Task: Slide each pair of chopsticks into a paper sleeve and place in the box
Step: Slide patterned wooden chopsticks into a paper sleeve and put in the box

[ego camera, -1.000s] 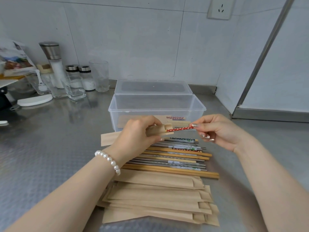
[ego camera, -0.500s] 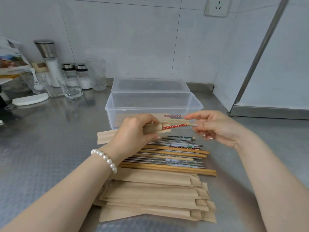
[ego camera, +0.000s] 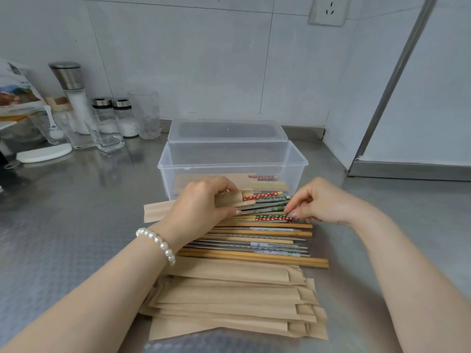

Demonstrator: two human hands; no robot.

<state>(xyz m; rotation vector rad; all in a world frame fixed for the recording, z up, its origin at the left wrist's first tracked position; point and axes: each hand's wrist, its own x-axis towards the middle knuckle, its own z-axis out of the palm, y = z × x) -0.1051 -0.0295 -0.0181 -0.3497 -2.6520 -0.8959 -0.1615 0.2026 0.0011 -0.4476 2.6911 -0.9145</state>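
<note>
My left hand (ego camera: 201,207) grips a brown paper sleeve (ego camera: 158,212) near its open end, low over the chopstick pile. One red flower-patterned chopstick (ego camera: 260,196) sticks out of the sleeve's mouth to the right. My right hand (ego camera: 321,202) has its fingertips pinching the end of a loose red-and-green patterned chopstick (ego camera: 272,217) at the far edge of the pile of loose chopsticks (ego camera: 254,240). The clear plastic box (ego camera: 232,161) stands just behind, holding two sleeved pairs (ego camera: 260,182). A stack of empty paper sleeves (ego camera: 229,299) lies nearest me.
The box's clear lid (ego camera: 225,131) lies behind it by the wall. Glasses (ego camera: 145,113), shakers (ego camera: 122,115) and a grinder (ego camera: 71,90) crowd the back left of the steel counter (ego camera: 63,225). A wall and metal frame (ego camera: 392,80) close the right side.
Both hands have come down from in front of the box to the chopstick pile. My right hand let go of the red chopstick's end and now pinches another one lying in the pile.
</note>
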